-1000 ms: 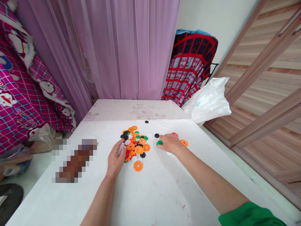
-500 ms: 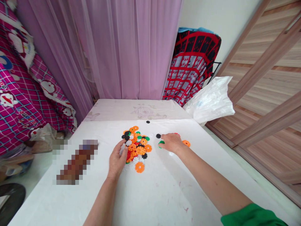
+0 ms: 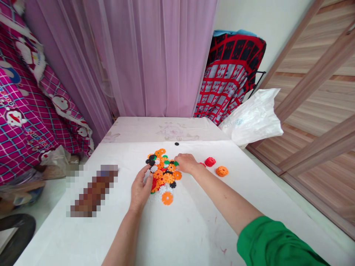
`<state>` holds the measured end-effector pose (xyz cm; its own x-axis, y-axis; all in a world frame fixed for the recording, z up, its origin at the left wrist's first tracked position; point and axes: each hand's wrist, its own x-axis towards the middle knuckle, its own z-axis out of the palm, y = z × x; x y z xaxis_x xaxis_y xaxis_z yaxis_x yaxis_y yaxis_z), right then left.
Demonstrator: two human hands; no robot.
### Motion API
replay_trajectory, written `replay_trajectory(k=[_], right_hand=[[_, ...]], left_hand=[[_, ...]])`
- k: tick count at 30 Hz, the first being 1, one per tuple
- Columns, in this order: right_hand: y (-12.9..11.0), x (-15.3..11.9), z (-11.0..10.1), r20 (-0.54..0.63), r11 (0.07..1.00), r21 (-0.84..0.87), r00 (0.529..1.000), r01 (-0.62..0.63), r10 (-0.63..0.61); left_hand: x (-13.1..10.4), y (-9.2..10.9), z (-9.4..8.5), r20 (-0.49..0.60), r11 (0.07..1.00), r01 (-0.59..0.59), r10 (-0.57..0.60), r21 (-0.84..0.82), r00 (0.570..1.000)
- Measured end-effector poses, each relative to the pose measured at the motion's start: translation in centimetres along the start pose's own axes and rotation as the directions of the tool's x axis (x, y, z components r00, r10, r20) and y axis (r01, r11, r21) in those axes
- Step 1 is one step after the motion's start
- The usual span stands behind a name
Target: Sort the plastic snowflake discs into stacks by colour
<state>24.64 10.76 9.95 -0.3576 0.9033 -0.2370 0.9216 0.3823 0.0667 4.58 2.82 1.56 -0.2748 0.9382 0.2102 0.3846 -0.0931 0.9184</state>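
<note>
Hands of one person reach over a white table [image 3: 194,229] toward a pile [image 3: 162,171] of flat, flower-shaped plastic discs, mostly orange with some black, white, green and red; the pile sits at the middle of the table, toward its far half.

Left hand [image 3: 141,188] rests on the table at the near left edge of the pile; its fingers are loosely spread and slightly curled, fingertips touching the discs at that edge, gripping nothing that can be seen.

Right hand [image 3: 186,163] lies palm down at the far right edge of the pile, fingers bent over the discs there; whether it holds a disc underneath cannot be told; its arm runs back to the near right, ending in a green sleeve [image 3: 274,244].

One orange disc [image 3: 167,198] lies just off the near side of the pile; right of the right hand, a red stack [image 3: 210,162] and, further right, an orange stack [image 3: 222,171] sit apart from the pile; a single black disc [image 3: 176,143] lies alone beyond it.

A blurred brown patch [image 3: 93,190] covers part of the table on the left; a white plastic bag [image 3: 253,118] rests at the far right corner; pink curtains [image 3: 155,55] hang behind; a magenta patterned blanket [image 3: 30,111] fills the left side; a red checked cloth [image 3: 230,77] hangs at the far right.
</note>
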Motion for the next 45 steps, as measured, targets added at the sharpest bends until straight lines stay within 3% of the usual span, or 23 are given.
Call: replay_trajectory(k=[7, 15, 25, 32, 36, 40, 45], right_hand=[[1.2, -0.1, -0.8, 0.004, 0.998, 0.039, 0.998, -0.056, 0.056], [6.1, -4.6, -2.0, 0.023, 0.977, 0.107, 0.983, -0.185, 0.184], [5.5, -5.2, -0.9, 0.04, 0.988, 0.046, 0.988, -0.149, 0.147], [5.9, -5.1, -1.5, 0.063, 0.985, 0.058, 0.986, -0.16, 0.156], [4.8, -3.8, -2.2, -0.015, 0.991, 0.07, 0.993, -0.118, 0.12], [1.9, -0.9, -1.6, -0.119, 0.994, 0.11, 0.993, -0.004, 0.017], [-1.2, 2.1, -0.2, -0.084, 0.99, 0.135, 0.996, 0.038, -0.026]], left_hand=[[-0.1, 0.2, 0.0, 0.001, 0.999, 0.029, -0.029, -0.031, 1.0], [0.2, -0.6, -0.1, 0.014, 0.999, -0.026, 0.026, 0.038, 1.0], [0.0, -0.5, -0.1, 0.03, 1.0, 0.018, -0.018, 0.003, 0.999], [0.1, -0.3, -0.1, 0.003, 1.0, 0.009, -0.009, -0.007, 1.0], [0.1, -0.4, 0.0, 0.001, 1.0, 0.022, -0.022, -0.009, 1.0], [0.2, -0.9, 0.1, -0.012, 0.999, 0.041, -0.041, -0.027, 0.999], [0.2, -1.3, 0.2, -0.031, 0.996, 0.064, -0.066, -0.064, 0.997]])
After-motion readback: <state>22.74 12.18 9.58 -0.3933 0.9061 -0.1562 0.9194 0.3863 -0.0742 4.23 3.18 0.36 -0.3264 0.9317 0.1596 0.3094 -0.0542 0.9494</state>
